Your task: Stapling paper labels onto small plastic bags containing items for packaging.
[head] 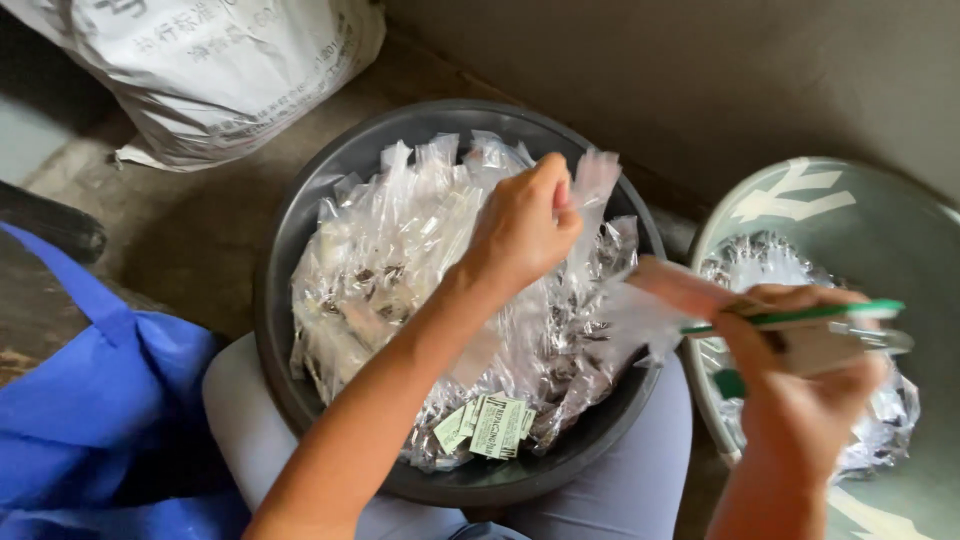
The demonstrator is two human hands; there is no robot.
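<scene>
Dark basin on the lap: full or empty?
Full: the dark basin is heaped to its rim with clear plastic packets; the left hand lifts one.

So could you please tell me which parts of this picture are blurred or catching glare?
Head view: right hand and its green-handled tool are motion-blurred; left hand is fairly sharp; the clear bags in the dark basin glint with soft highlights; lighting is even, shadows faint.

Left hand [520, 230] pinches a clear bag [598, 185] over the dark basin [300, 225]; right hand [800, 390] grips tweezers [800, 316].
</scene>
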